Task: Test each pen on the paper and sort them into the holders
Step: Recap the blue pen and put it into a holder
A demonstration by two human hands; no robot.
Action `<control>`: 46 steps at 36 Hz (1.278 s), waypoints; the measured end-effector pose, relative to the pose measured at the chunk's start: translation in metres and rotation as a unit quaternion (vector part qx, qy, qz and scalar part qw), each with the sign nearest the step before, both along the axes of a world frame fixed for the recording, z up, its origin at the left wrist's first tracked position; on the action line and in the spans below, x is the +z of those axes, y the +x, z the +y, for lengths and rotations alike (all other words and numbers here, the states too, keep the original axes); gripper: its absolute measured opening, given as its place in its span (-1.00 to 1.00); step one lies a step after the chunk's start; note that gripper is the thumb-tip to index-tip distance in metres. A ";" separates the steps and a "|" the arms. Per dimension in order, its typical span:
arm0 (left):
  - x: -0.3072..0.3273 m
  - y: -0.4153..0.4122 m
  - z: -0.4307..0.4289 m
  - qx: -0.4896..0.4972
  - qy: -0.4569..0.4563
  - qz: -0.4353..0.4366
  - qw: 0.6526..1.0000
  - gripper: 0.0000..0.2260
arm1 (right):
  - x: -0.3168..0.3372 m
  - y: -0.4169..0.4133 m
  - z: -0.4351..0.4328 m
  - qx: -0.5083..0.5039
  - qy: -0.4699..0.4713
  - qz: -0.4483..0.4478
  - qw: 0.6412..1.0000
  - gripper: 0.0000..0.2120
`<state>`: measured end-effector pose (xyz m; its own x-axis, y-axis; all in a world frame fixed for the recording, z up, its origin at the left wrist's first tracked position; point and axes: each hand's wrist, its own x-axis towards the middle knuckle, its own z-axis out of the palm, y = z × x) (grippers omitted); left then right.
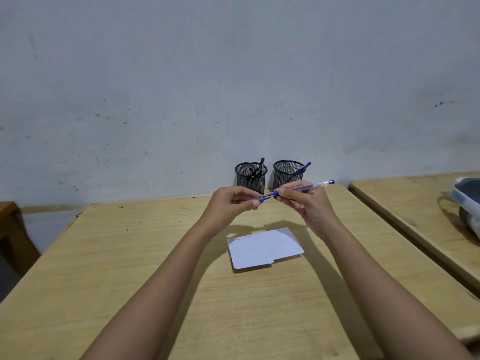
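Both hands are raised above the wooden table (pixel 130 255), close to each other. The right hand (pixel 305 205) holds a clear pen (pixel 310 187) with a blue end; its fingers are curled around the front part of the barrel, and the back end of the pen points to the right and a little upward. The left hand (pixel 230 205) pinches a small blue cap (pixel 262 200) between thumb and fingertips, just beside the tip of the pen; I cannot tell if the cap touches the tip. Below the hands, a white paper (pixel 265 252) lies flat on the table, with some blue scribbles along its upper edge. At the far edge of the table, against the grey wall (pixel 233 74), stand two black mesh holders side by side. The left holder (pixel 244 179) contains black pens (pixel 261 165). The right holder (pixel 284 175) contains one blue pen (pixel 304 167), which leans to the right. On the right, a second table (pixel 405 203) carries a grey and white container (pixel 467 196), only partly in view.
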<state>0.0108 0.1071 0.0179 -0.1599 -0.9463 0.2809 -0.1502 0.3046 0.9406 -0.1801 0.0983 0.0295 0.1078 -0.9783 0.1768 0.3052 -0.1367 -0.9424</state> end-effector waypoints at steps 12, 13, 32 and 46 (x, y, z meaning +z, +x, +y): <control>0.004 -0.008 0.003 0.000 0.013 0.073 0.997 -0.83 | -0.009 0.010 0.005 -0.010 -0.043 0.012 0.999 -0.91; 0.005 -0.009 0.002 0.000 0.012 0.072 0.997 -0.83 | -0.009 0.010 0.005 -0.017 -0.050 0.014 0.999 -0.91; 0.032 -0.001 -0.010 -0.018 0.008 0.046 0.999 -0.87 | 0.011 -0.037 -0.002 -0.005 -0.069 0.038 0.997 -0.88; 0.048 -0.055 -0.038 0.046 -0.070 0.043 0.996 -0.91 | 0.011 -0.042 -0.010 -0.044 -0.098 0.419 0.902 -0.79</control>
<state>-0.0438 0.0695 0.0656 -0.0442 -0.9062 0.4206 -0.1036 0.4229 0.9002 -0.2218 0.0879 0.0406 0.2082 -0.9484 0.2392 -0.5232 -0.3146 -0.7920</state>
